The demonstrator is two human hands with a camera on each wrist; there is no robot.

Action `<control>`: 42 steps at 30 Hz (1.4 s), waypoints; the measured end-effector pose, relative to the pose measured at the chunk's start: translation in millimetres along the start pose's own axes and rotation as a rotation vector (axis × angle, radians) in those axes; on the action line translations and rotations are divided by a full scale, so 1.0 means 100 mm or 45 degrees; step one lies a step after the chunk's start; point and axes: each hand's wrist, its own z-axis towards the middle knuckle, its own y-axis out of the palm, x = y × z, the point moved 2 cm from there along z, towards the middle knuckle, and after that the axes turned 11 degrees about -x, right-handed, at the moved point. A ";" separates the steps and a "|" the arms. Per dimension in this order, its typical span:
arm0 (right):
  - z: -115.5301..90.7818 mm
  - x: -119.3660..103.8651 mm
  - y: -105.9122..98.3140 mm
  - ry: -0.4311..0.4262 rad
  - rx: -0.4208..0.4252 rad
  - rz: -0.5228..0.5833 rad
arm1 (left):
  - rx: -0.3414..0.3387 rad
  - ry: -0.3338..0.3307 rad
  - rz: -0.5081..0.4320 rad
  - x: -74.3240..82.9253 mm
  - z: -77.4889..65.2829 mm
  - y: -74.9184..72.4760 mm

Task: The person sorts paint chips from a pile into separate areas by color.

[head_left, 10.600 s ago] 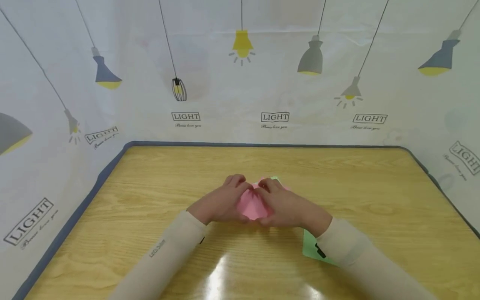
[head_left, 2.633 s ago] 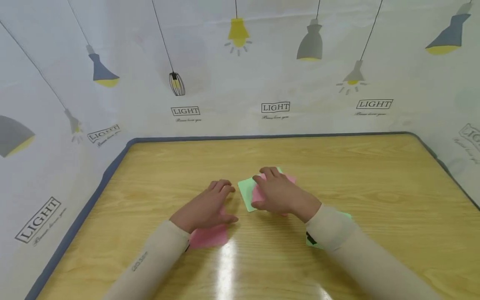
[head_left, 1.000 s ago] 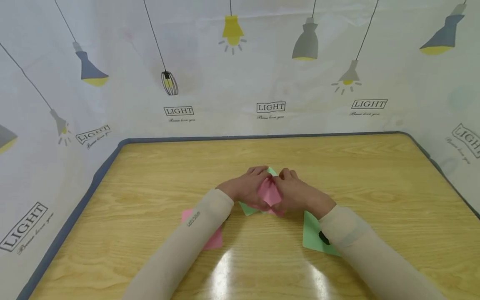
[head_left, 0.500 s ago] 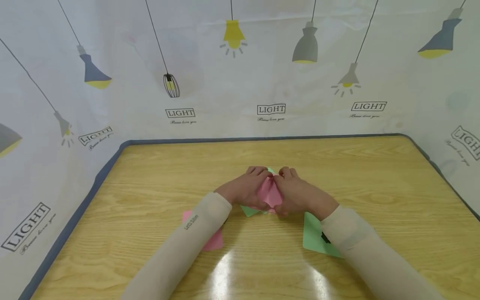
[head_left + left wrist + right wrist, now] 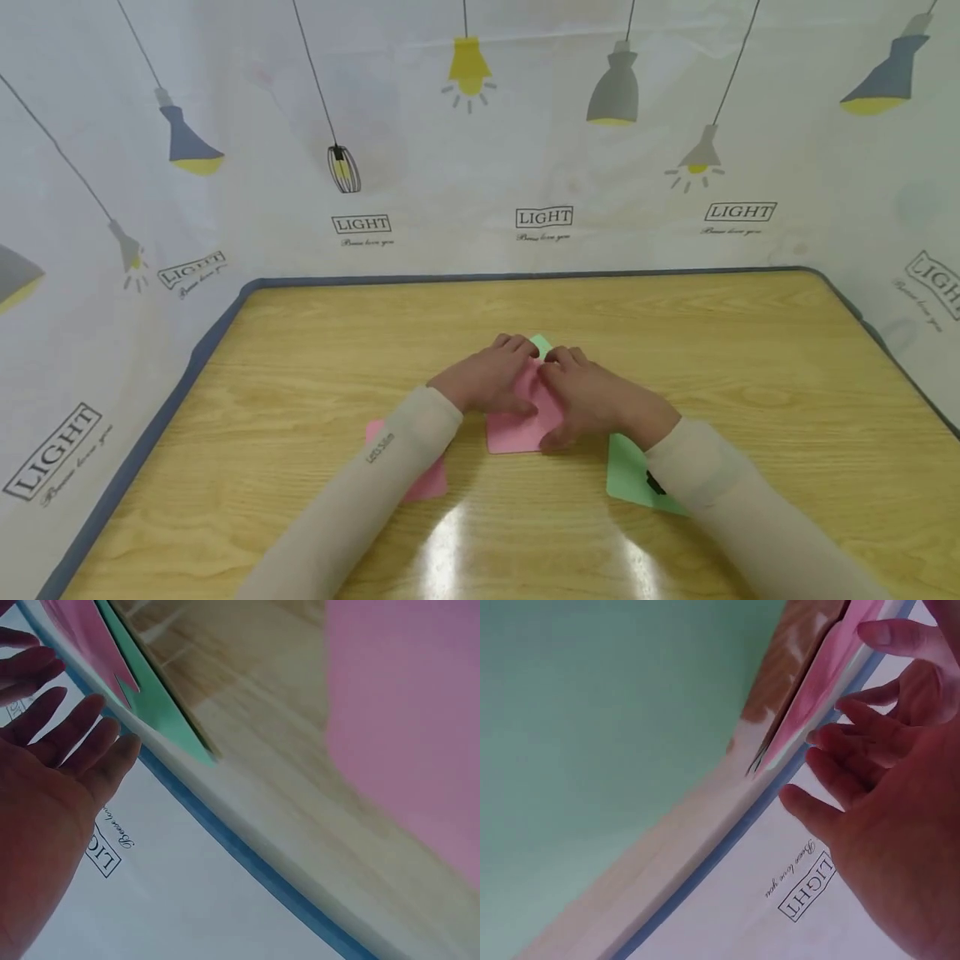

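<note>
A thin pink square cloth [image 5: 513, 435] lies spread near the middle of the table, slightly rumpled between the hands. Beyond it the corner of a green cloth [image 5: 541, 344] pokes out from underneath. My left hand [image 5: 483, 377] rests on the pink cloth's left side, fingers relaxed and apart; the left wrist view shows that same hand [image 5: 52, 795] with its fingers loosely extended. On the cloth's right side lies my right hand [image 5: 600, 402], thumb toward the near edge. Its fingers [image 5: 810, 810] look loosely bent in the right wrist view.
A second pink cloth [image 5: 429, 483] lies flat, partly hidden under the left sleeve. Another green cloth [image 5: 626, 477] lies under the right forearm. A lamp-printed white curtain [image 5: 420, 167] surrounds the wooden table [image 5: 300, 350] at its back and sides.
Earlier, both hands pinched the pink cloth into a gathered fold over the green one. Now the fold is let go, the cloth lies flatter and reaches nearer, and the fingers have loosened.
</note>
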 end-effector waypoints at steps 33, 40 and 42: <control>0.06 -0.09 0.07 -0.170 0.030 -0.094 | -0.073 0.028 0.004 0.04 -0.33 0.11; 0.07 -0.10 0.09 -0.129 0.044 -0.184 | -0.067 0.055 0.037 0.07 -0.35 0.13; 0.06 -0.11 0.09 -0.120 0.051 -0.217 | -0.069 0.042 0.058 0.07 -0.34 0.13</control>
